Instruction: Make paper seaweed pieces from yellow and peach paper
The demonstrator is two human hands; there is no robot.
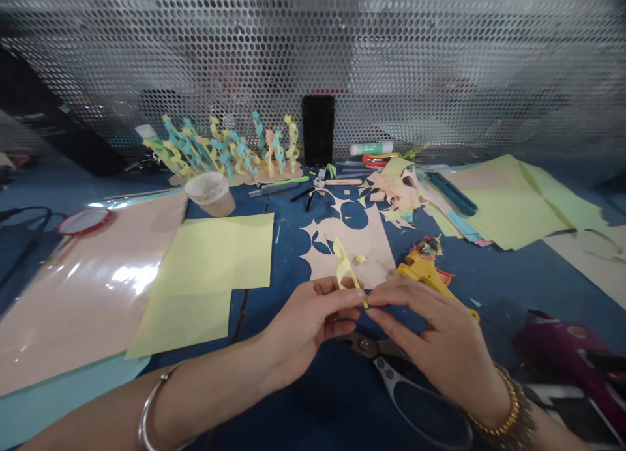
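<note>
1. Yellow paper strip [345, 268]: thin, matte and narrow, bent into a curled, twisted shape. Its long axis rises from the fingertips up and to the left, away from the person. It is held in the air above the middle of the table, towards the near edge.
2. Left hand [308, 324]: thumb and curled fingers close on the strip in a pinch, with the forearm reaching in from the near left.
3. Right hand [430, 334]: fingers extend inward, and their tips [376, 298] grip the strip's lower end against the left hand.
4. Scissors [405, 386]: steel pivot and dark looped handles, lying under the right hand at the near edge.
5. Pink paper sheet [352, 249]: scalloped cut-outs, just beyond the strip. A yellow plastic tool [425, 275] lies to its right.
6. Pale yellow paper sheets [205, 281]: flat, left of the hands.
7. Curled paper sculpture [225, 148]: pastel strips standing upright near the far edge, beside an upright black phone [317, 130].
</note>
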